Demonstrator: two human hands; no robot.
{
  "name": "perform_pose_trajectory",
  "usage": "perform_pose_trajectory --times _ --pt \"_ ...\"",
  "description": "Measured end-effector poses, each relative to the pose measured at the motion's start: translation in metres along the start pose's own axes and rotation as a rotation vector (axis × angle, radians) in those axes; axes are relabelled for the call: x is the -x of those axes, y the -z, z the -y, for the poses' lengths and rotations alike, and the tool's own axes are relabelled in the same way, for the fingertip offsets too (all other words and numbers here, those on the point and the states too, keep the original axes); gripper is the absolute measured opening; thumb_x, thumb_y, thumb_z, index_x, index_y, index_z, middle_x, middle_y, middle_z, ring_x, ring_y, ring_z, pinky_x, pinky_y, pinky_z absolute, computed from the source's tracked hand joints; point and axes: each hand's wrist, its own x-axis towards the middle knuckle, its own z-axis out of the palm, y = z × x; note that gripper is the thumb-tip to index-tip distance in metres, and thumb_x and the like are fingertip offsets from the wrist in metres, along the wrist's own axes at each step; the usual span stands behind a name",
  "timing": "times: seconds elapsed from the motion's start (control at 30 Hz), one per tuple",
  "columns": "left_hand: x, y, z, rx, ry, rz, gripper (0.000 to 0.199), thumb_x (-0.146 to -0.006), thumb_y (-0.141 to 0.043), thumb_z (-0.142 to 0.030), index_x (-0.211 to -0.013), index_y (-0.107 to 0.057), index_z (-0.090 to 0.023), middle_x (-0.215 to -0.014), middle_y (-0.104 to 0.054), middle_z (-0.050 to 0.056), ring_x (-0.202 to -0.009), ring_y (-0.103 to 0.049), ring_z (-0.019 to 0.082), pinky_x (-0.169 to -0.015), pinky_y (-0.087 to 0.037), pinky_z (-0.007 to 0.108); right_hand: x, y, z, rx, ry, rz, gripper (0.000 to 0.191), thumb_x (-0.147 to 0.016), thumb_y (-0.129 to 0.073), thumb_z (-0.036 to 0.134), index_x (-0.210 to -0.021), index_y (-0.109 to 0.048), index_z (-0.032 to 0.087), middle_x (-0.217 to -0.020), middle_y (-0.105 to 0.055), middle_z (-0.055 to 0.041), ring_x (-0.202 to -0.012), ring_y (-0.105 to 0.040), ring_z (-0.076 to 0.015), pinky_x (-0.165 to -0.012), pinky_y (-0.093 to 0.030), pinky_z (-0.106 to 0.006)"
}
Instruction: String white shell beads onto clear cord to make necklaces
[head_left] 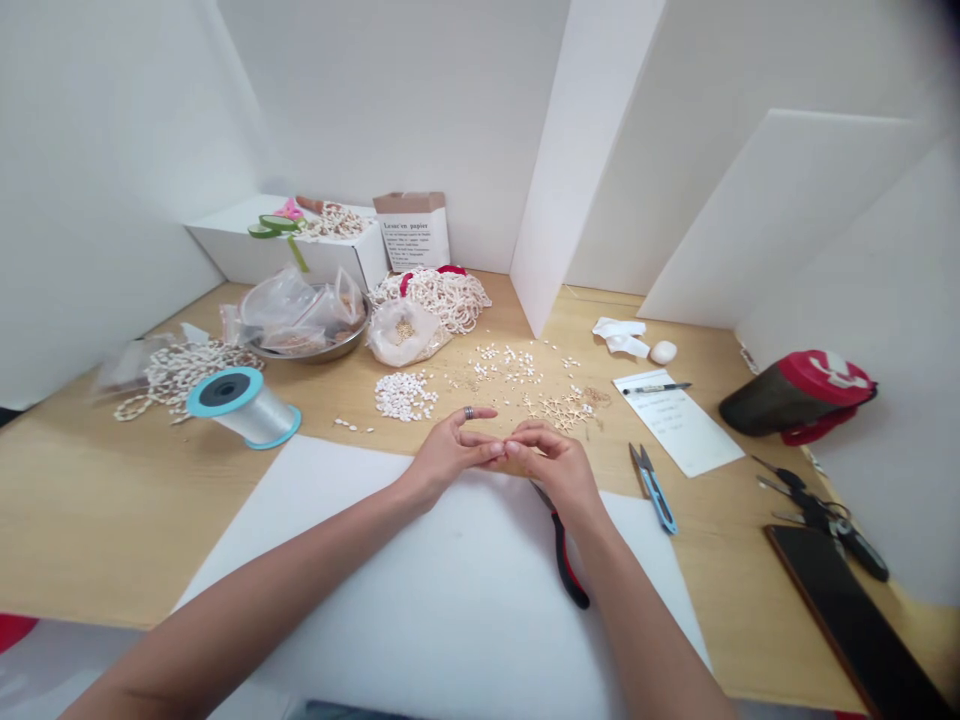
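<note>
My left hand [450,448] and my right hand [551,462] meet fingertip to fingertip above the far edge of a white foam sheet [420,600]. Thumb and fingers are pinched on each hand; whatever lies between them is too small to make out. A ring sits on a finger of my left hand. Pliers with red and black handles [571,570] lie partly under my right hand. Just beyond my hands are a pile of white beads [405,396], scattered white pieces [510,364] and pale star-like pieces [559,408].
A spool of clear line [259,410], bead strands [191,370] and a metal bowl of bags [330,352] stand left. Blue snips [657,495], a paper with a pen [682,425], a bottle [787,395], keys [814,510] and a phone [855,620] lie right.
</note>
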Motion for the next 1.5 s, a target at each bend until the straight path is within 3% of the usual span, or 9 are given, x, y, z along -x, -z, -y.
perform_pose_trajectory --times 0.13,0.27,0.4,0.53,0.73,1.17,1.3,1.4,1.5 --pt "0.0 0.002 0.0 -0.241 -0.14 -0.019 0.052 -0.069 -0.074 -0.034 -0.114 -0.052 -0.02 -0.082 -0.073 0.005 -0.078 -0.067 0.021 -0.074 -0.048 0.031 -0.001 0.001 -0.002 -0.102 -0.072 -0.082 0.019 -0.073 -0.069 0.038 -0.078 -0.068 0.02 -0.081 -0.062 -0.0013 -0.072 -0.055 -0.0136 -0.061 -0.043 -0.024" --pt "0.0 0.006 0.003 -0.843 -0.412 -0.132 0.025 -0.083 -0.057 -0.027 -0.108 -0.06 -0.027 -0.091 -0.072 0.003 -0.084 -0.063 0.021 -0.079 -0.04 0.03 -0.006 0.013 0.002 -0.362 -0.128 -0.228 0.022 -0.076 -0.067 0.04 -0.085 -0.062 0.02 -0.082 -0.063 -0.0002 -0.055 -0.045 -0.0074 -0.043 -0.032 -0.018" --pt "-0.002 0.021 -0.011 -1.117 -0.394 -0.079 0.022 -0.081 -0.051 -0.018 -0.097 -0.065 -0.025 -0.094 -0.07 0.004 -0.084 -0.062 0.022 -0.072 -0.038 0.028 -0.012 0.034 0.007 -0.557 -0.084 -0.388 0.022 -0.073 -0.071 0.036 -0.082 -0.058 0.02 -0.098 -0.065 -0.0027 -0.055 -0.047 -0.0054 -0.039 -0.03 -0.015" --pt "-0.002 0.053 -0.039 -1.138 -0.269 0.145 0.023 -0.072 -0.053 -0.013 -0.086 -0.068 -0.023 -0.08 -0.07 0.002 -0.072 -0.062 0.02 -0.064 -0.037 0.025 -0.015 0.048 0.006 -0.653 -0.074 -0.465 0.02 -0.07 -0.075 0.029 -0.078 -0.06 0.019 -0.079 -0.06 0.0026 -0.052 -0.043 -0.0032 -0.039 -0.032 -0.012" --pt "0.001 0.11 -0.067 -1.132 -0.141 0.106 0.023 -0.069 -0.06 -0.02 -0.089 -0.07 -0.014 -0.074 -0.069 0.004 -0.066 -0.057 0.018 -0.062 -0.038 0.024 -0.013 0.057 0.006 -0.713 -0.059 -0.52 0.021 -0.066 -0.078 0.024 -0.076 -0.062 0.016 -0.072 -0.056 0.0035 -0.053 -0.044 -0.0024 -0.038 -0.033 -0.009" --pt "0.015 0.168 -0.05 -1.051 -0.028 0.095 0.037 -0.076 -0.061 -0.045 -0.097 -0.066 -0.015 -0.091 -0.071 0.01 -0.086 -0.064 0.024 -0.074 -0.048 0.031 -0.011 0.067 0.013 -0.779 -0.027 -0.583 0.025 -0.058 -0.081 0.021 -0.075 -0.064 0.014 -0.072 -0.057 0.0022 -0.054 -0.043 -0.0025 -0.037 -0.033 -0.009" --pt "0.022 0.146 -0.058 -1.103 -0.09 0.012 0.037 -0.075 -0.062 -0.045 -0.1 -0.068 -0.018 -0.102 -0.07 0.01 -0.094 -0.063 0.028 -0.083 -0.047 0.037 -0.012 0.066 0.013 -0.748 -0.031 -0.561 0.024 -0.059 -0.081 0.02 -0.075 -0.065 0.014 -0.072 -0.058 0.0019 -0.053 -0.043 -0.0024 -0.036 -0.033 -0.008" --pt "0.048 0.092 -0.069 -0.995 -0.254 -0.125 0.035 -0.08 -0.059 -0.042 -0.107 -0.068 -0.021 -0.115 -0.066 0.007 -0.108 -0.058 0.029 -0.095 -0.041 0.04 -0.012 0.063 0.011 -0.724 -0.061 -0.524 0.024 -0.06 -0.081 0.021 -0.077 -0.066 0.014 -0.072 -0.059 0.0011 -0.053 -0.043 -0.0025 -0.036 -0.033 -0.008" --pt "0.096 0.029 -0.077 -0.628 -0.324 -0.073 0.028 -0.085 -0.055 -0.037 -0.108 -0.068 -0.025 -0.112 -0.068 0.004 -0.107 -0.06 0.024 -0.092 -0.047 0.036 -0.012 0.061 0.009 -0.711 -0.085 -0.506 0.023 -0.061 -0.081 0.021 -0.077 -0.066 0.014 -0.073 -0.059 0.0011 -0.053 -0.043 -0.0023 -0.037 -0.034 -0.008"
